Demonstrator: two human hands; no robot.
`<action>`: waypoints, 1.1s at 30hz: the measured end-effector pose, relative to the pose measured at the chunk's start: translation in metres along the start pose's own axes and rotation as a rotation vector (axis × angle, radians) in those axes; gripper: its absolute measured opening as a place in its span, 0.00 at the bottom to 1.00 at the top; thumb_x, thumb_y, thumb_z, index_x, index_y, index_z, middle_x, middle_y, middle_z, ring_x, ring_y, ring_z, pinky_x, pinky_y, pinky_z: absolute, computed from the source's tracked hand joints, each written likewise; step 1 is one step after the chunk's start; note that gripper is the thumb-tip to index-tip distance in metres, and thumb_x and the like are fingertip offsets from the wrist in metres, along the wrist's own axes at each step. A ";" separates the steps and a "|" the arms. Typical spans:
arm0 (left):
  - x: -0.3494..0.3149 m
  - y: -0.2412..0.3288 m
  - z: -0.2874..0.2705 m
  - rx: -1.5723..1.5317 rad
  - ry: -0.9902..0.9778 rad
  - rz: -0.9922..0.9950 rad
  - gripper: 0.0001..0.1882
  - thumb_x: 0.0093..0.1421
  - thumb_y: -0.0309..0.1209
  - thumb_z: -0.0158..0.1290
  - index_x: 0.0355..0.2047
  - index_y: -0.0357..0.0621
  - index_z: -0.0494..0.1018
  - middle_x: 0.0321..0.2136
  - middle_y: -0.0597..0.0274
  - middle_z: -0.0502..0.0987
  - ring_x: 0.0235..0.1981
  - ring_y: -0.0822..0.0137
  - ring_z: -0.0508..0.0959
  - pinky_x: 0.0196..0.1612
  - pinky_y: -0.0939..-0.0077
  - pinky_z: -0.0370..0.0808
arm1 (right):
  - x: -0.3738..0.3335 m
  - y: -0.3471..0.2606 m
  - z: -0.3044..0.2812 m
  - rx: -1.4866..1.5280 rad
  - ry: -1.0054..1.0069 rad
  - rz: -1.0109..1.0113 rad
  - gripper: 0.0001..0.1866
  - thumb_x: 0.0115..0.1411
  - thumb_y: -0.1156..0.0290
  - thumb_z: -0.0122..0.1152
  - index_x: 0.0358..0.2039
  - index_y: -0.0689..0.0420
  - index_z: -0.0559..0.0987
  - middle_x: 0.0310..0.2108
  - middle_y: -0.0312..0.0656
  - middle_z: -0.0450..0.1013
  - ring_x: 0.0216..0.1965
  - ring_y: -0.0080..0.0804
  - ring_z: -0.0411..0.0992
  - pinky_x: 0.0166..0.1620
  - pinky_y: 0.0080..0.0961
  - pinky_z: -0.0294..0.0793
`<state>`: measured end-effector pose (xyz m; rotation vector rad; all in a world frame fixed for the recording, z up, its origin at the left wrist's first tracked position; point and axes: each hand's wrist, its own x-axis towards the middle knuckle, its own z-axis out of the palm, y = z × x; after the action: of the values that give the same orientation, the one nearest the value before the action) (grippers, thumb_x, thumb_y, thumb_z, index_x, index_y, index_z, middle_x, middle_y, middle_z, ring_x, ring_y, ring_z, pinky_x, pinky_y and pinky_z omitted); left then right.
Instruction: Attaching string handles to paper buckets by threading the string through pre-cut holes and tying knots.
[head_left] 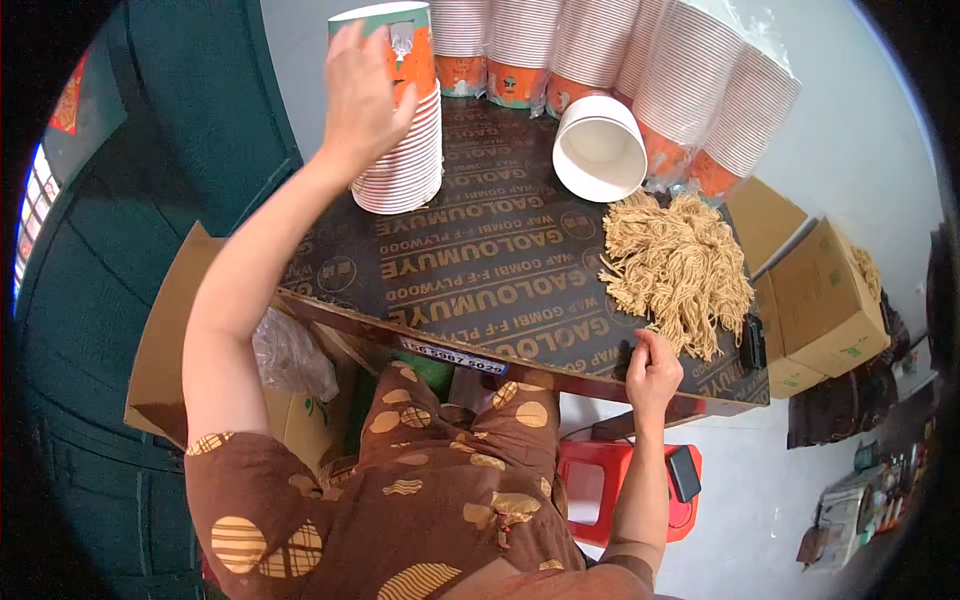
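Observation:
My left hand (365,100) is raised at a tall stack of white-ribbed paper tubs (397,165) on the table's left. Its fingers are spread in front of the top tub (405,40), which is orange and green; whether they touch it I cannot tell. By the table's near edge, my right hand (655,372) is closed, thumb against curled fingers, and whatever it may hold is hidden. Just beyond it lies a loose heap of tan, twisted cord-like strands (680,270). A white paper tub (600,150) lies on its side behind the heap, its mouth toward me.
Several plastic-wrapped tub stacks (690,80) line the back of the dark printed plywood table (480,240). Cardboard boxes (830,290) stand at the right, and an open carton (165,340) is at the left. A red stool (590,490) with a black object on it stands below.

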<state>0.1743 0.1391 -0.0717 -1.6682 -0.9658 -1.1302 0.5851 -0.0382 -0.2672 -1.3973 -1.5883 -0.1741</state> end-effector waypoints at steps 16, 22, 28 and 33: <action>-0.146 -0.049 0.076 -1.278 0.048 -1.486 0.31 0.73 0.46 0.19 0.62 0.37 0.57 0.60 0.51 0.66 0.60 0.59 0.69 0.61 0.63 0.68 | 0.002 -0.004 0.004 -0.044 -0.001 -0.028 0.10 0.52 0.81 0.54 0.33 0.58 0.81 0.26 0.46 0.75 0.26 0.43 0.75 0.31 0.32 0.73; -0.147 -0.043 0.114 -1.322 0.044 -1.385 0.31 0.72 0.46 0.22 0.60 0.33 0.60 0.57 0.48 0.70 0.59 0.58 0.70 0.60 0.62 0.68 | 0.001 -0.004 0.003 -0.076 0.007 -0.017 0.10 0.51 0.81 0.54 0.33 0.59 0.81 0.25 0.46 0.75 0.26 0.43 0.75 0.31 0.33 0.73; -0.167 -0.084 0.124 -0.489 -0.262 -1.396 0.24 0.61 0.35 0.43 0.50 0.26 0.71 0.50 0.33 0.72 0.52 0.46 0.73 0.54 0.55 0.69 | 0.002 -0.010 0.003 -0.071 0.008 -0.025 0.10 0.49 0.82 0.55 0.32 0.59 0.80 0.24 0.45 0.73 0.25 0.42 0.74 0.30 0.33 0.73; -0.144 -0.082 0.093 -0.093 0.202 -1.124 0.18 0.54 0.26 0.51 0.45 0.29 0.69 0.45 0.41 0.67 0.45 0.49 0.70 0.51 0.60 0.68 | 0.005 -0.013 0.004 -0.058 0.008 -0.047 0.08 0.50 0.82 0.56 0.31 0.59 0.80 0.22 0.45 0.72 0.24 0.42 0.73 0.29 0.33 0.72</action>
<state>0.0826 0.2347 -0.2086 -0.9657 -1.8019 -2.0181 0.5729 -0.0366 -0.2601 -1.4028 -1.6219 -0.2558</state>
